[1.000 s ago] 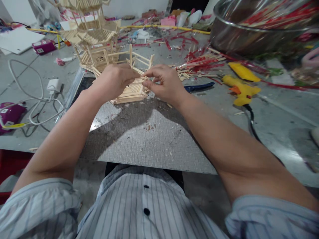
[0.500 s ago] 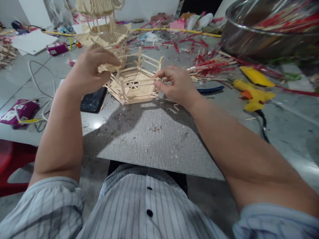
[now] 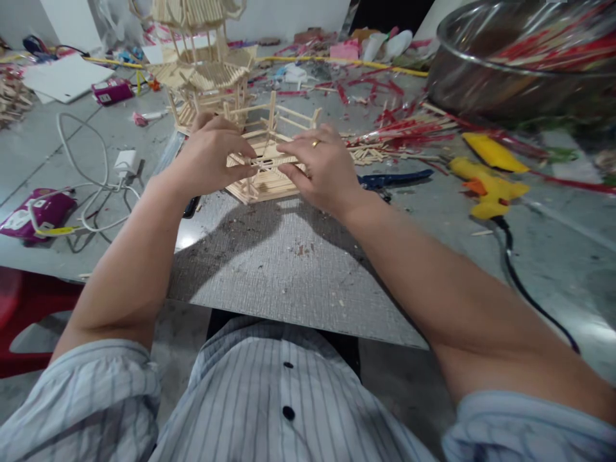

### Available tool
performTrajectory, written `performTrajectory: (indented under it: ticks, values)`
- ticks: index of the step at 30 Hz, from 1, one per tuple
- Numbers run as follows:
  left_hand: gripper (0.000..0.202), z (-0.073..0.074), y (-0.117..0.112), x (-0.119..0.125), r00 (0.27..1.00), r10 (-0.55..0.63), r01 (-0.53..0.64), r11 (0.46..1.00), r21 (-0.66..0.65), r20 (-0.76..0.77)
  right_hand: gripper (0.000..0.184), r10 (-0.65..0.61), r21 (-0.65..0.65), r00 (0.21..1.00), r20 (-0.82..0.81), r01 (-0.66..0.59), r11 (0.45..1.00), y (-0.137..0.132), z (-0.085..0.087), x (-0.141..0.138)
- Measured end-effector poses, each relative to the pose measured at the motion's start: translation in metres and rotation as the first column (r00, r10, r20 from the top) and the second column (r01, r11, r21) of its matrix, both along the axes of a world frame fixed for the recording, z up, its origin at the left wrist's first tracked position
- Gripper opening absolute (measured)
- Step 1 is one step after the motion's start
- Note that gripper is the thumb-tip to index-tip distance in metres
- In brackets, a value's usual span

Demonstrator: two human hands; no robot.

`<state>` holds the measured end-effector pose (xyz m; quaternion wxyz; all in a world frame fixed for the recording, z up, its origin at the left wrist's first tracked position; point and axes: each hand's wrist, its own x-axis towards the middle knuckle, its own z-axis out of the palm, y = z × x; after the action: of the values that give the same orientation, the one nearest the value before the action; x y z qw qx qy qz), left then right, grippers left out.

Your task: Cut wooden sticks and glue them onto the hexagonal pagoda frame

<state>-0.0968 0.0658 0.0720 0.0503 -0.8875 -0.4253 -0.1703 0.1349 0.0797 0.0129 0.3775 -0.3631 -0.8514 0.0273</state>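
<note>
Left hand [image 3: 212,157] back on frame [image 3: 269,183].

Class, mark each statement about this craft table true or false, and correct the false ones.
1. Both the left hand and the right hand have fingers on the stick frame, which sits on the grey mat. True.
2. The yellow glue gun lies to the left of the hands. False: it lies to their right.
3. A ring shows on the right hand. True.
4. The tall stick tower stands nearer to the person than the stick frame. False: it stands behind the frame, farther away.
5. A metal bowl sits at the far right. True.
</note>
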Motion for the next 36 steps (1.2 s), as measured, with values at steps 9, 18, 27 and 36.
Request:
performTrajectory:
  ticks: [9, 18, 27, 36]
  values:
    - [0.021, -0.0035, 0.0009, 0.008, 0.999, 0.014, -0.016, 1.0, 0.024, 0.052, 0.034, -0.045, -0.056, 0.999, 0.016, 0.046, 0.997, 0.0005, -0.0005, -0.0033]
    - [0.019, -0.0047, 0.0011, 0.008, 0.996, -0.03, 0.024, 0.997, 0.075, 0.081, 0.035, -0.063, -0.021, 0.997, 0.032, 0.064, 0.998, 0.0006, -0.0006, -0.0033]
    - [0.021, -0.004, 0.0001, 0.0087, 0.997, 0.029, -0.032, 0.999, 0.04, 0.065, 0.032, -0.117, 0.001, 0.985, 0.13, 0.117, 0.993, -0.0029, 0.0036, -0.0046]
    - [0.03, -0.0033, -0.0001, 0.0075, 0.998, 0.059, -0.06, 0.998, 0.018, 0.027, 0.039, -0.133, -0.012, 0.975, 0.177, 0.137, 0.991, -0.0021, 0.0036, -0.0049]
